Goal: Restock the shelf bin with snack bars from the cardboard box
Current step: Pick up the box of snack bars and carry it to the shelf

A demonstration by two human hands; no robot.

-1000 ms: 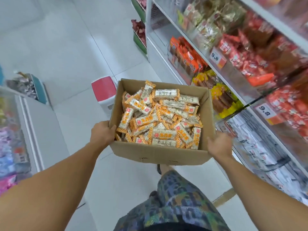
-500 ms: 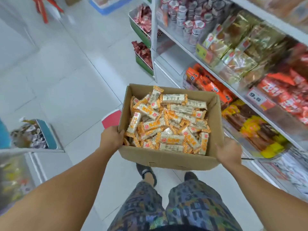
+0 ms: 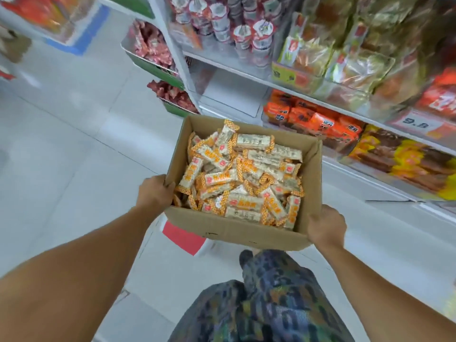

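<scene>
White floor tiles (image 3: 74,149) and a stocked store shelf unit (image 3: 291,87) on the right make up the setting, seen from a head-worn camera looking down. An open cardboard box (image 3: 237,233) is held in the air in front of the body, over the floor and just beside the shelving, its far right corner close to the lower shelf edge. Snack bars (image 3: 243,178) in white wrappers with orange checked ends are heaped loosely inside, lying at all angles and filling the box to well below its rim. The left hand (image 3: 154,195) is clamped on the near left corner of the box, with the thumb hooked over the rim and touching the nearest bars; the fingers are wrapped on the outer wall and are mostly hidden. The right hand (image 3: 325,227) is closed on the near right corner, its fingers curled around the outside of the cardboard. A shelf bay with a bare white bottom (image 3: 229,97) is seen just beyond the far edge of the box. Orange packets (image 3: 318,122) and yellow and brown packets (image 3: 399,156) are stacked on the lower shelf to the right, with a price tag reading 9.8 (image 3: 417,124) above them. Sealed cups (image 3: 237,28) are ranged on the upper shelf. A red and white stool (image 3: 183,239) is partly covered by the box. Patterned shorts (image 3: 259,304) are visible below.
</scene>
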